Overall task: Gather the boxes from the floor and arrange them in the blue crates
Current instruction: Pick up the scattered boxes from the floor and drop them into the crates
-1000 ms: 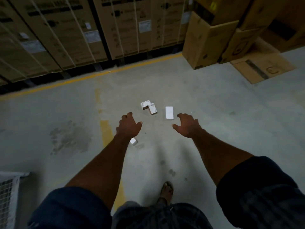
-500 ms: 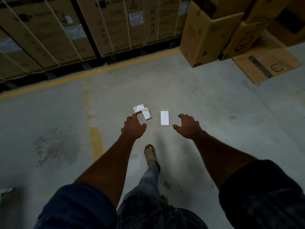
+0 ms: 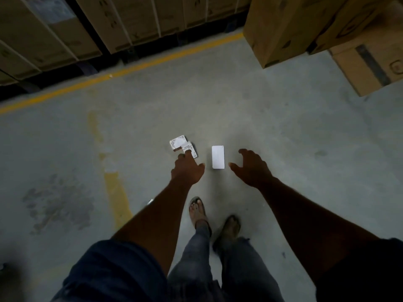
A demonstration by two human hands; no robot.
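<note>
On the floor (image 3: 283, 138), three boxes (image 3: 217, 156) lie ungathered; our left hand (image 3: 187, 171) and right hand (image 3: 253, 168) hover spread, holding nothing.

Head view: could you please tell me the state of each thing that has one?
Plain white box: flat on the floor, untouched.
Two labelled boxes: on the floor, touching each other.
Left hand: open, empty, over the labelled boxes.
Right hand: open, empty, beside the plain box.
</note>
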